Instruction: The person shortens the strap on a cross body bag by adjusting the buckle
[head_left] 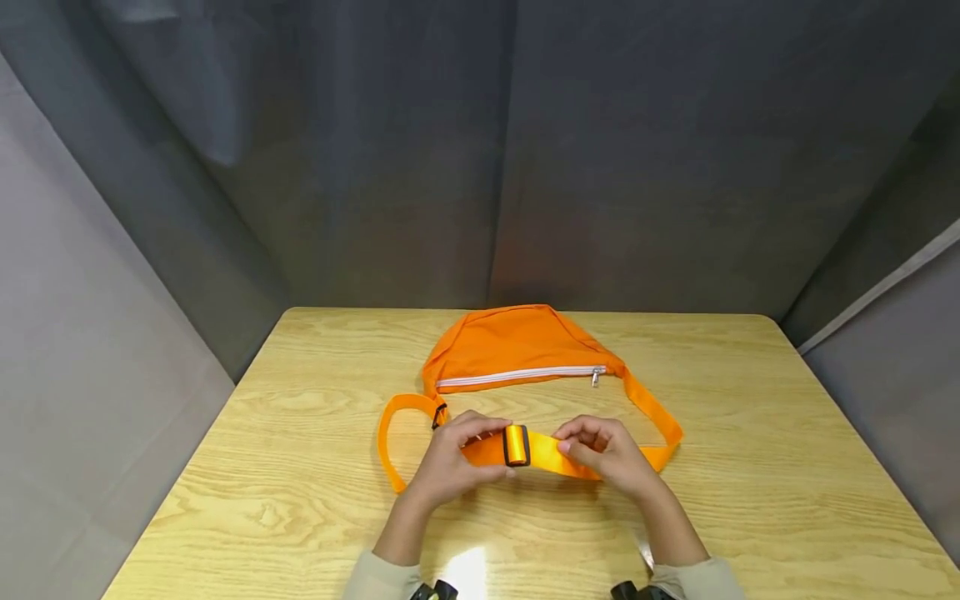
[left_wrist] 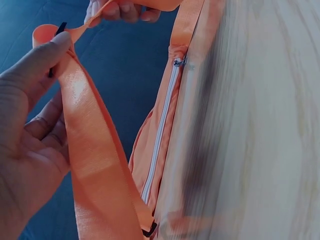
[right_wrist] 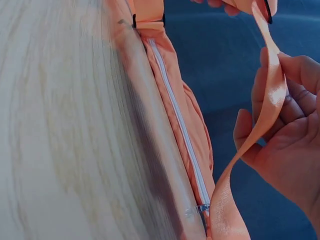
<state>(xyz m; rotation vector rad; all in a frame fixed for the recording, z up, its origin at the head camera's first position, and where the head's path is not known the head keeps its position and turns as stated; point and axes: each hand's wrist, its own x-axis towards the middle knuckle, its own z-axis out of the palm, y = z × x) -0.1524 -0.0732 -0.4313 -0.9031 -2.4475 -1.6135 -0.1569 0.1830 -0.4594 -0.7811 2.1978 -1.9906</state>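
My left hand (head_left: 457, 458) pinches a black slide buckle (head_left: 517, 446) by its upper and lower edges, with the orange strap (left_wrist: 100, 150) threaded through it. A small loop of webbing bulges up at the buckle in the head view. To the right of the buckle, my right hand (head_left: 606, 450) holds the same strap (right_wrist: 272, 95) between thumb and fingers. Beyond both hands an orange waist bag (head_left: 517, 342) lies on the table, its white zipper (head_left: 517, 377) facing me. The zipper pull (head_left: 596, 378) sits at the right end.
On the left, a strap loop (head_left: 386, 433) curves out from a second black buckle (head_left: 439, 415) at the bag's corner. Another strap stretch (head_left: 656, 408) bends down on the right. The wooden table (head_left: 765, 467) ends at a dark curtain (head_left: 390, 167).
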